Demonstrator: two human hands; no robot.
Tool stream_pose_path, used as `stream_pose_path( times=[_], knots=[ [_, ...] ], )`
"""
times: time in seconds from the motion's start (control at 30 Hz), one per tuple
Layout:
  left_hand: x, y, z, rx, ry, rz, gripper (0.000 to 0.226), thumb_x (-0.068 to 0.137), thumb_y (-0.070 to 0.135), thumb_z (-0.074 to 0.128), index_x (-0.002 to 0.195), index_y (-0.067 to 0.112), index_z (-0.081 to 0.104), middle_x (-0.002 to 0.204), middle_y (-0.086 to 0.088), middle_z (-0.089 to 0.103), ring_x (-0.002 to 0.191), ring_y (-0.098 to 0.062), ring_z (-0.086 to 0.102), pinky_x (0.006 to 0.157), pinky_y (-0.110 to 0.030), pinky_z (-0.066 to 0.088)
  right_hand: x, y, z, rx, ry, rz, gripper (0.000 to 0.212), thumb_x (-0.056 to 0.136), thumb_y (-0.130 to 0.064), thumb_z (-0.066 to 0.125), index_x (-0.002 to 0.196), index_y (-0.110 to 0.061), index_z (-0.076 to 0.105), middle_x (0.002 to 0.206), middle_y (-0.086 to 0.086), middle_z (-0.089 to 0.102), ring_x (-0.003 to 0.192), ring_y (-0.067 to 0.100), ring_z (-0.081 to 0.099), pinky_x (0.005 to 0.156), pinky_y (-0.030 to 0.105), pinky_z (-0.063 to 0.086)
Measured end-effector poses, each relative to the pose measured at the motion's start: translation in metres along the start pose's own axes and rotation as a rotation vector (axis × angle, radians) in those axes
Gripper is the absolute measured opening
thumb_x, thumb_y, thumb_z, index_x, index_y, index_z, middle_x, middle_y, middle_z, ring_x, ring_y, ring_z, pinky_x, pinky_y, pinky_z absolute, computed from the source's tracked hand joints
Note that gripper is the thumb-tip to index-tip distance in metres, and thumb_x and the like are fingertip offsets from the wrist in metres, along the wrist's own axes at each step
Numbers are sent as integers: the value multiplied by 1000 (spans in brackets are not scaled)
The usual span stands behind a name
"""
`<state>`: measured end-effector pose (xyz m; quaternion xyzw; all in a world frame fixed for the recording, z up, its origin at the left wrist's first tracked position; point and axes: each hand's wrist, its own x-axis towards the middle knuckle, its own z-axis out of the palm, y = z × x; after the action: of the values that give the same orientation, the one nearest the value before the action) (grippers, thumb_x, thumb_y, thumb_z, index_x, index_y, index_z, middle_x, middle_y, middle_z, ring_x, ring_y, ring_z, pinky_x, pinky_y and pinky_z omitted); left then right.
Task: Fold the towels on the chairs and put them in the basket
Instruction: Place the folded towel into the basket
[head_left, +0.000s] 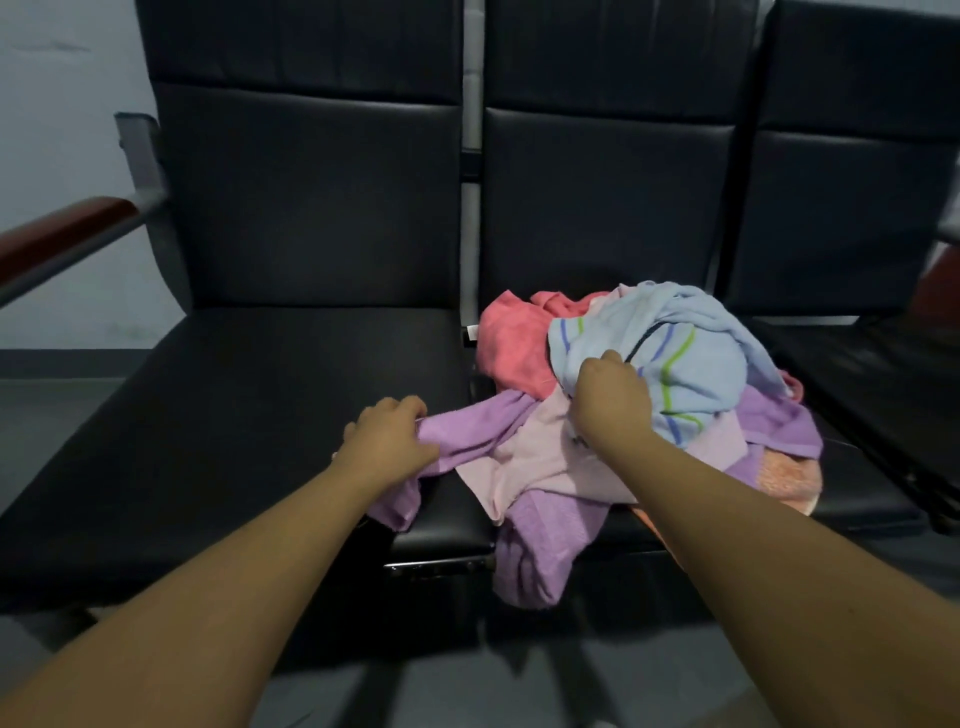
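Observation:
A heap of towels lies on the middle seat (857, 483) of a black row of chairs. On top is a light blue striped towel (675, 358); a pink-red towel (511, 345) lies behind it, a pale pink towel (540, 457) and an orange one (789, 478) lie below. A purple towel (472, 434) stretches left out of the heap and hangs over the seat's front edge. My left hand (387, 441) grips the purple towel's left end. My right hand (610, 400) grips cloth at the front of the heap, by the blue towel's edge. No basket is in view.
The left seat (249, 415) is bare black padding, with a wooden armrest (62, 234) at its far left. A third seat (883, 374) stands to the right. Grey floor lies in front of the chairs.

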<state>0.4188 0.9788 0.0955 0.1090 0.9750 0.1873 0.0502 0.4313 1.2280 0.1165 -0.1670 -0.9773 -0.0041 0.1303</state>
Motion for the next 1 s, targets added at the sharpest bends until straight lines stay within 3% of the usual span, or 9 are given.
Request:
stream_pose_path(
  times=[0.13,0.27,0.33,0.5,0.6,0.7,0.83,0.93,1.0],
  knots=[
    [-1,26,-4,-514,147,-5,24,96,35,59,101,14,70,103,-5,70,99,-24,65,88,-34,50,-5,-14,-26,452,101,-78,15,91,-11,54,80,-3,59,90,18,62,83,32,60,73,37,44],
    [-8,51,-16,-1432,-227,-236,58,96,59,51,107,6,72,102,-13,75,84,-25,70,86,-39,55,-33,-48,-59,1127,-238,-169,13,88,-10,68,76,-10,67,67,2,60,67,14,54,67,30,47],
    [-13,54,-21,-1662,-304,-226,48,100,46,53,112,4,72,104,-19,74,87,-26,73,81,-38,59,-46,-59,-63,1296,-425,-129,9,88,-9,71,79,-11,69,68,3,60,65,15,55,61,28,46],
    [-24,45,-37,-1476,31,-198,21,90,-7,52,96,5,67,86,-16,68,68,-21,68,66,-29,58,-49,-52,-58,1358,-670,141,23,85,-30,76,82,-9,67,72,8,62,66,20,58,72,33,50],
    [-36,34,-52,-1571,-101,-165,19,81,-5,47,85,9,59,76,-12,61,68,-23,61,67,-30,52,-37,-42,-45,1479,-725,479,46,80,-51,77,92,-9,64,78,8,58,78,25,57,91,44,54],
    [-51,18,-63,-1508,-361,-127,22,77,-2,43,89,9,58,79,-12,56,69,-23,58,68,-30,50,-27,-42,-34,1670,-603,600,38,88,-38,71,106,-7,60,108,17,68,87,24,64,90,42,57],
    [-62,0,-56,-1275,-411,-244,30,92,24,58,113,5,65,89,-14,66,75,-23,63,73,-31,52,-21,-54,-38,1529,-405,426,36,77,-18,75,108,-3,62,110,19,72,85,29,71,82,48,59],
    [-55,-7,-49,-1210,-116,-312,80,77,60,73,136,10,53,121,-17,65,97,-22,64,84,-32,50,-39,-73,-57,1512,-570,137,29,78,-12,79,106,-5,71,98,15,75,95,31,72,86,47,59],
    [-55,-5,-53,-1290,-165,-255,85,74,72,65,130,9,63,126,-23,65,102,-26,68,86,-35,53,-54,-87,-66,1453,-741,-20,19,83,-4,74,102,-1,72,98,17,75,97,30,72,84,41,60]
  ],
)
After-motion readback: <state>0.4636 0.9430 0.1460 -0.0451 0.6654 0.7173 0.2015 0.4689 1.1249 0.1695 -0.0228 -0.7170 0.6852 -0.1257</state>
